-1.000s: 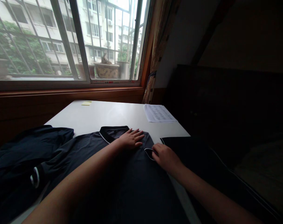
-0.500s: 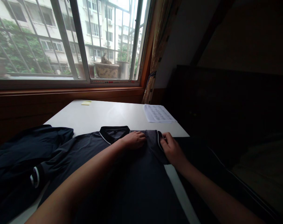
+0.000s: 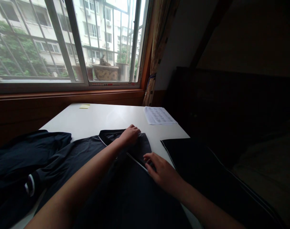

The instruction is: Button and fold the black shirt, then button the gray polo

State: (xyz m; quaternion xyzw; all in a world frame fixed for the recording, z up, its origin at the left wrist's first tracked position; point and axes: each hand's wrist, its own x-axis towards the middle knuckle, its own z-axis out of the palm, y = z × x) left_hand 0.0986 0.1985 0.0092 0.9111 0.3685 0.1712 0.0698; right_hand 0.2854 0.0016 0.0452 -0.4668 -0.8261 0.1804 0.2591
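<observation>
A dark polo shirt lies spread out, its black collar edged in white. At the shoulder beside the collar, my left hand is closed on the fabric, its fingertips partly hidden. One short sleeve is turned inward over the body, and its white-edged cuff runs slantwise across the front. Next to the cuff's lower end is my right hand, with thumb and fingers bent and apart. The other sleeve's cuff sticks out at the left.
Under the clothes is a white table. Printed sheets and a yellow sticky note lie toward its far side. A dark crumpled garment is at left, another dark white-piped garment at right. A barred window stands behind.
My right hand has moved left and nearer, bringing the sleeve inward over the shirt body; its fingers have loosened. My left hand has shifted slightly up and left at the shoulder.
</observation>
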